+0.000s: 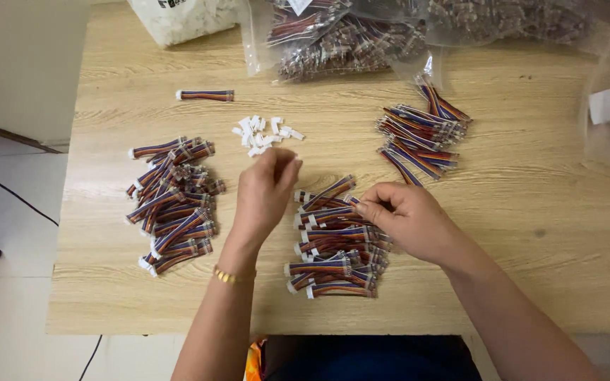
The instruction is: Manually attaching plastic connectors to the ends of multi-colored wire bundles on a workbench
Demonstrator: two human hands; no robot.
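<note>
The pale wood-grain counter (531,212) carries three heaps of short striped cable bundles. The right hand (407,219) pinches one cable in the middle heap (333,243); the left hand (266,190), fingers bunched, reaches the small white plastic connectors (262,134). Best to steady each cable end before fitting.

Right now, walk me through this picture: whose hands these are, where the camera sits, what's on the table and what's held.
One camera, worn on a person's head, looks down at their own bare hands over a wooden table. The left hand reaches toward a small pile of white connectors. The right hand pinches a cable on the middle pile of striped cables. Similar piles lie at left and upper right. Clear bags sit along the far edge. Whether the left fingers hold anything is unclear.
</note>
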